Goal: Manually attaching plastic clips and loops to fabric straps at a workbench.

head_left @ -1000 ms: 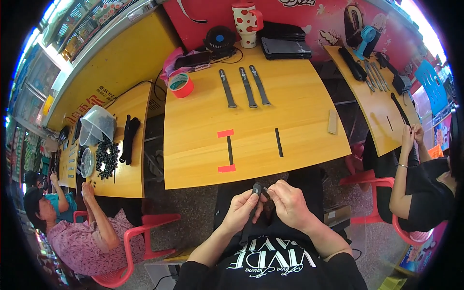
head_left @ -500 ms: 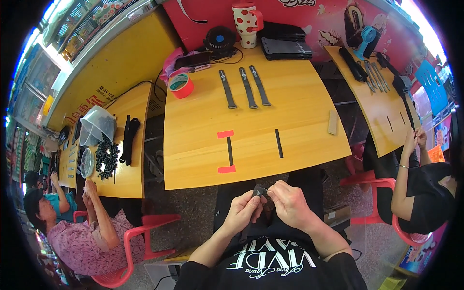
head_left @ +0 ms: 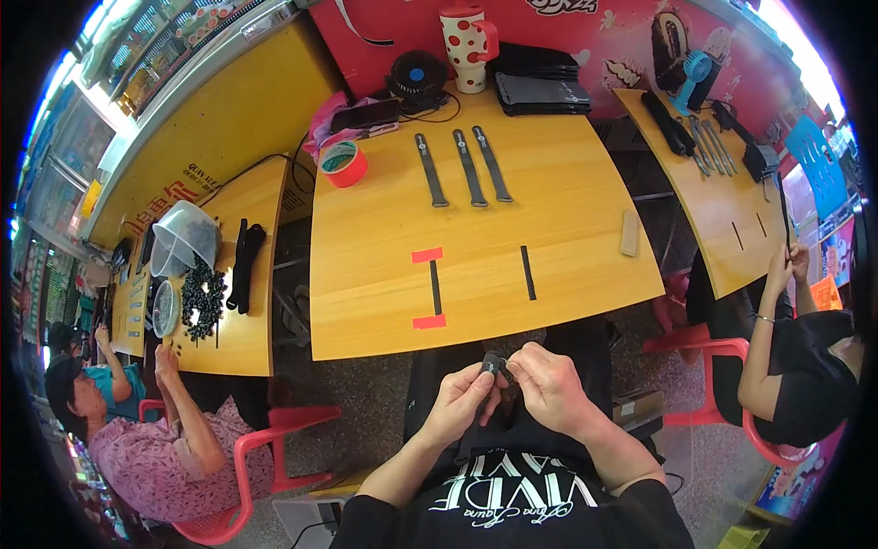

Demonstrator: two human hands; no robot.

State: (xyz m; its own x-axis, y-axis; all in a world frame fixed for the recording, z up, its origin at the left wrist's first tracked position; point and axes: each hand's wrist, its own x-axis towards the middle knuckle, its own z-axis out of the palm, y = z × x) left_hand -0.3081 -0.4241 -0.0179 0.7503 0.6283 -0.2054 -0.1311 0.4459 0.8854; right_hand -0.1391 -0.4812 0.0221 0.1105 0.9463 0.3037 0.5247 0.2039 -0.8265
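- Head view: both hands meet just below the near edge of the wooden worktop, over the person's lap, pinching one small dark strap piece between them.
- The left hand is closed on the piece from its left, fingers curled tight; the right hand grips it from the right with thumb and forefinger. Held close to the body like this, the piece is probably steadied for fine finger work; its exact shape is too small to tell.
- On the worktop, near its front edge, two red tape marks bracket a short black strip, with a second black strip to the right of it; they look like a measuring guide.
- Farther back lie three long dark straps side by side, a roll of red tape to their left, a small black fan and a spotted mug behind.
- Nothing lies between the hands and the worktop edge.
- Other people sit at neighbouring tables left and right, well apart from the hands.
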